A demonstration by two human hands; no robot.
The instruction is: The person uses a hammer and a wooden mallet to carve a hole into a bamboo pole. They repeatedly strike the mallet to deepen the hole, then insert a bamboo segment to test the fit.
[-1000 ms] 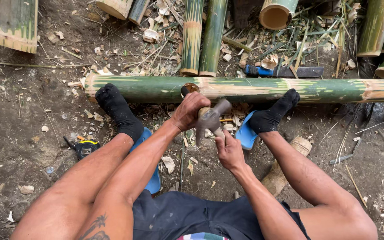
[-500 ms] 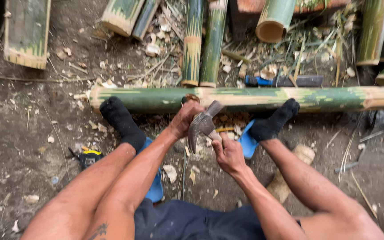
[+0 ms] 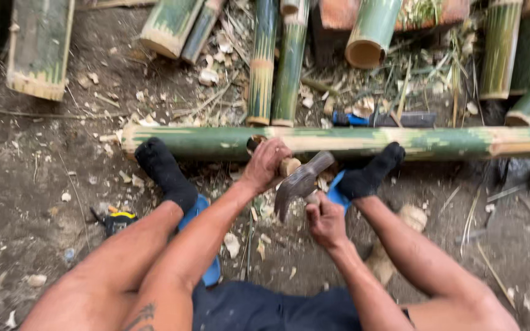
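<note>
A long green bamboo pole (image 3: 400, 142) lies crosswise on the dirt, and my two black-socked feet (image 3: 161, 171) (image 3: 369, 175) press against it. My left hand (image 3: 265, 162) rests on the pole, gripping a tool with a short wooden handle (image 3: 289, 167) set into the bamboo; its blade is hidden. My right hand (image 3: 325, 217) grips a hammer whose grey steel head (image 3: 299, 184) hangs just beside the wooden handle's end.
Cut bamboo sections (image 3: 38, 49) (image 3: 372, 34) lie along the back, with two thin poles (image 3: 277, 61) pointing at the middle. A blue-handled tool (image 3: 375, 119) lies behind the pole. A yellow-black tape measure (image 3: 118, 220) sits by my left leg. Blue sandals (image 3: 207, 270) and wood chips are under me.
The hammer head has dropped and tilted next to the wooden handle, and my right hand is a little lower. My left hand has stayed on the pole. My view has shifted slightly.
</note>
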